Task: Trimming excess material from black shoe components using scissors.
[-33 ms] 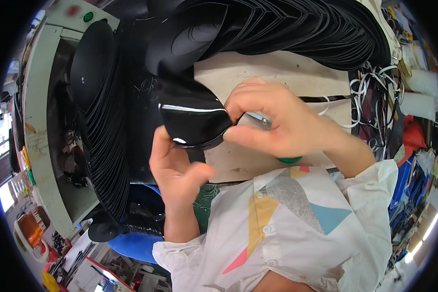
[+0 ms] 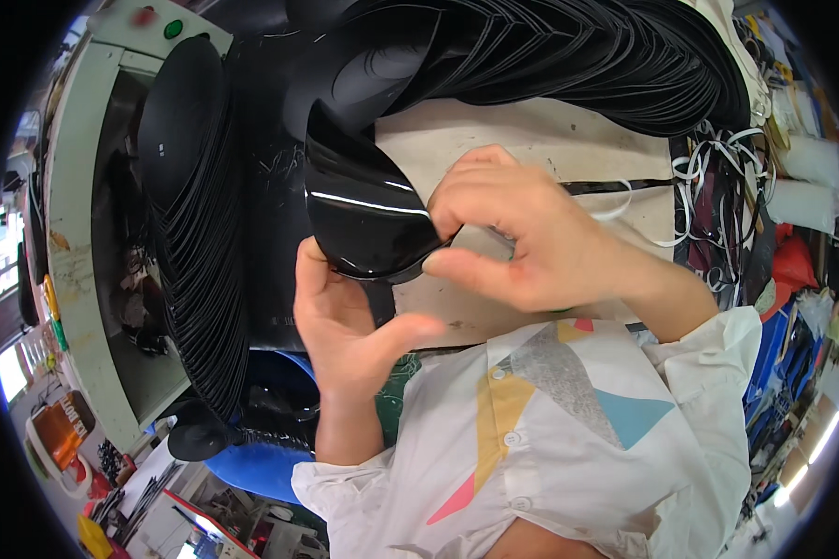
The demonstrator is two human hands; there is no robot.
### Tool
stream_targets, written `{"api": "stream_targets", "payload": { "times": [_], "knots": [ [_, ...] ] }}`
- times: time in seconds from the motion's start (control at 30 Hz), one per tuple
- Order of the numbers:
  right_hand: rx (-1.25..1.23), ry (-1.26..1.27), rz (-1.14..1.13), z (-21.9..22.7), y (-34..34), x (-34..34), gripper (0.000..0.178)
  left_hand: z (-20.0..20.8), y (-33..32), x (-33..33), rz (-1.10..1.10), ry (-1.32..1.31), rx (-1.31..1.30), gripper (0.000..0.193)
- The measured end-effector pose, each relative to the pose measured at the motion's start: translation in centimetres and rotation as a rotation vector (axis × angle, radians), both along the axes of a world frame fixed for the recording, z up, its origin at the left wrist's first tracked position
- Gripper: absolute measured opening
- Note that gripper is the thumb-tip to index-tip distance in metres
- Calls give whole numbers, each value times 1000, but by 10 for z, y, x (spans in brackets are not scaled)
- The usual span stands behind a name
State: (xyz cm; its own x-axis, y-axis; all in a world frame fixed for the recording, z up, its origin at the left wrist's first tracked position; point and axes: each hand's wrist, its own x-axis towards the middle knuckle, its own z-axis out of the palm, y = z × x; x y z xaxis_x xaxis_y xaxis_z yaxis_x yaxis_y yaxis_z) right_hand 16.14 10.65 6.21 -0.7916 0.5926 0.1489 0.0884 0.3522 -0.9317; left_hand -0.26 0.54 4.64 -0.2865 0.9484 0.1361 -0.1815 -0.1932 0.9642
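My right hand (image 2: 522,228) pinches the edge of a glossy black curved piece (image 2: 363,210), shaped like a cap visor, between thumb and fingers. Inside that palm sits a small grey metal tool (image 2: 484,244), mostly hidden; a blade and a pivot screw show in the earlier picture. My left hand (image 2: 340,326) has its fingertips against the lower left edge of the visor piece, partly behind it, while its thumb stretches away to the right and touches nothing. The visor piece is tilted, its pointed end up, above the black and beige work surface (image 2: 438,321).
Long nested stacks of black visor pieces lie at the back (image 2: 568,65) and down the left side (image 2: 196,242). A pale metal machine housing (image 2: 75,233) stands left of them. White cords (image 2: 689,172) tangle at the right. A blue tub (image 2: 261,470) is at lower left.
The visor piece has turned slightly and stands sharper, its pointed top more upright. My left thumb has moved right. The metal tool is more covered by my right hand.
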Motion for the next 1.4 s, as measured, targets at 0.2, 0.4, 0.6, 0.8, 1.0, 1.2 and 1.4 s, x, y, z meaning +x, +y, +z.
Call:
{"api": "stream_targets", "payload": {
  "times": [0.2, 0.4, 0.6, 0.8, 1.0, 1.2, 1.4],
  "knots": [
    [231, 82, -37, -7, -12, -3, 15, 10, -5, -4, 44, -271, -219, 23],
    [282, 38, -46, 12, -14, 1, 19, 24, -6, -12, -161, -55, -199, 58],
    [269, 139, -48, 9, -22, -4, 18, 18, -12, -21, -263, -297, -272, 28],
    [265, 124, -28, 14, -23, 4, 19, 10, -19, -39, -421, -345, -471, 14],
    [-114, -179, 112, 18, -17, 27, 14, 40, -19, -34, -312, 329, -348, 30],
    [683, -468, -705, -11, 51, 140, 35, 16, -8, -34, -83, 21, -445, 19],
    [614, -667, -148, -35, -56, 110, 21, -2, 7, -13, 13, -105, -431, 16]
  ]
}}
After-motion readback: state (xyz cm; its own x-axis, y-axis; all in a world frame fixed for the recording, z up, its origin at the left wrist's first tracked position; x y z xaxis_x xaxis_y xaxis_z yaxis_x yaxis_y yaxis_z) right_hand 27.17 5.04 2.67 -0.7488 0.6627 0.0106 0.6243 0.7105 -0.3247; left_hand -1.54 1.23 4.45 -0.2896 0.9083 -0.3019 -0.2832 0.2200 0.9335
